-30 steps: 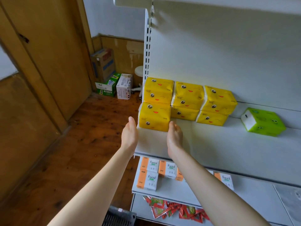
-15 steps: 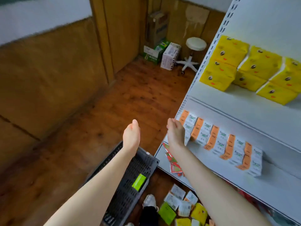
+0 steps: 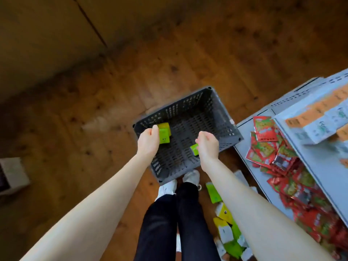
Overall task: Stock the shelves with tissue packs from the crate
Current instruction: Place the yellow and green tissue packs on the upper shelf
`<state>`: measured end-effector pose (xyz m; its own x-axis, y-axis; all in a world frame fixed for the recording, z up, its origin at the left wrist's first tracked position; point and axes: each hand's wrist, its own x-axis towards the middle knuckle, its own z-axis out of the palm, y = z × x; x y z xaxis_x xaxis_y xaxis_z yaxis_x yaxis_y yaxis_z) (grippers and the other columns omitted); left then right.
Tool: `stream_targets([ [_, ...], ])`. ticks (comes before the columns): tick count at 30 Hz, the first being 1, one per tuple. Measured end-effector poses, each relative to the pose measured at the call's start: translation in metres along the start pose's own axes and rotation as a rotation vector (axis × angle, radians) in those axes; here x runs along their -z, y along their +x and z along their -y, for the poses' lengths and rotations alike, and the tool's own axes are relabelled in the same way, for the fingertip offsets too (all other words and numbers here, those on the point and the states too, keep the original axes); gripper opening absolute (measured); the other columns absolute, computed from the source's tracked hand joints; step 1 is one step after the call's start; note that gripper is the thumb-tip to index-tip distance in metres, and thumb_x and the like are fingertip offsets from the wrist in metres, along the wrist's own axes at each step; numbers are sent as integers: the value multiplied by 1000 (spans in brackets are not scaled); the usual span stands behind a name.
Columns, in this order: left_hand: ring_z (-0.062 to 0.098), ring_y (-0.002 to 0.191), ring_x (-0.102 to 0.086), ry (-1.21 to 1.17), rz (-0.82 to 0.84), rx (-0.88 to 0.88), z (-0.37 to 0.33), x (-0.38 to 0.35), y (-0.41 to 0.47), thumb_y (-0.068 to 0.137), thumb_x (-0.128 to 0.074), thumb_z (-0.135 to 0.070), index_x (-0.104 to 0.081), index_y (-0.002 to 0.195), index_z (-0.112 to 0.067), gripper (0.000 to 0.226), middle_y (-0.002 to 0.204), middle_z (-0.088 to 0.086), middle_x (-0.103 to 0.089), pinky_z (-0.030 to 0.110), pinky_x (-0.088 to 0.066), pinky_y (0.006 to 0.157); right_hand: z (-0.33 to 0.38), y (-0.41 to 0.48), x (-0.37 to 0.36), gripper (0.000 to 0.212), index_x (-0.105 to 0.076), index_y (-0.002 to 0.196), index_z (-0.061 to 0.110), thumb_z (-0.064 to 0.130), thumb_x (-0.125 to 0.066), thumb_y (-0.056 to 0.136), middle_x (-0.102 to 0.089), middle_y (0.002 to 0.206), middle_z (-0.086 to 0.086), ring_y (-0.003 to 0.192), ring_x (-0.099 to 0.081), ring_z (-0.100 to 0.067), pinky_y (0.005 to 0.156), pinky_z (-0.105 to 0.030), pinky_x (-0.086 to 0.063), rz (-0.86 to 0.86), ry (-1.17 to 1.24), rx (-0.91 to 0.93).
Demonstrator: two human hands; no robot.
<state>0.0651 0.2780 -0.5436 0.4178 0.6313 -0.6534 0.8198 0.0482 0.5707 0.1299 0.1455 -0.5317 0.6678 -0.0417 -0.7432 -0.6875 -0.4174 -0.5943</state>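
Note:
A dark grey slatted crate (image 3: 222, 117) stands on the wooden floor in front of my feet. Inside it lie two green tissue packs: one (image 3: 164, 135) by the left wall, partly behind my left fingers, and a smaller-looking one (image 3: 194, 149) half hidden by my right hand. My left hand (image 3: 148, 143) and my right hand (image 3: 208, 146) hover over the crate with fingers loosely curled, holding nothing. Whether the left fingers touch the pack is blurred.
At the right, the white shelf unit (image 3: 244, 140) holds orange-and-white boxes (image 3: 320, 117) above and a heap of red packets (image 3: 282, 161) below. Several green and yellow packs (image 3: 226, 223) lie on the floor by my right leg. A white box (image 3: 13, 174) sits far left.
My view has swung down from the yellow packs on the shelf to the crate. Both hands came down from the shelf edge and now hang over the crate, fingers curling.

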Motion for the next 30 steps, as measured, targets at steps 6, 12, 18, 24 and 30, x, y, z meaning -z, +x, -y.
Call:
stream_targets([
  [6,24,75,-43,96,-48,34,85,-51,102,101,-31,-31,-44,66,-10,42,68,5,-45,32,-28,68,-86,114,-60,31,-54,96,-13,14,-38,93,-55,97,-31,96,-53,-43,86,-47,-47,88,-153,-25],
  [12,28,108,-53,108,-83,130,150,-114,223,100,-33,-33,-52,123,-2,43,121,17,-58,32,-38,84,-152,240,-124,32,-53,117,1,23,-39,98,-57,108,-10,108,-54,-26,101,-45,-42,190,-205,-72],
  [18,35,124,-45,118,-108,204,190,-156,320,99,-39,-31,-42,132,1,46,134,22,-48,37,-37,102,-179,335,-185,38,-50,124,3,29,-40,99,-58,112,-11,108,-54,-28,97,-37,-42,270,-193,-95],
  [24,29,110,-54,129,-100,285,209,-162,364,95,-50,-26,-51,121,-5,34,123,14,-55,34,-41,85,-192,380,-223,43,-49,127,11,40,-41,97,-53,122,-11,107,-48,-25,87,-32,-36,349,-210,-148],
  [30,35,115,-52,121,-95,388,225,-186,360,93,-53,-35,-49,121,2,47,125,19,-55,37,-43,91,-219,384,-237,49,-46,130,13,43,-50,92,-53,126,-6,121,-48,-28,94,-34,-39,384,-204,-103],
])
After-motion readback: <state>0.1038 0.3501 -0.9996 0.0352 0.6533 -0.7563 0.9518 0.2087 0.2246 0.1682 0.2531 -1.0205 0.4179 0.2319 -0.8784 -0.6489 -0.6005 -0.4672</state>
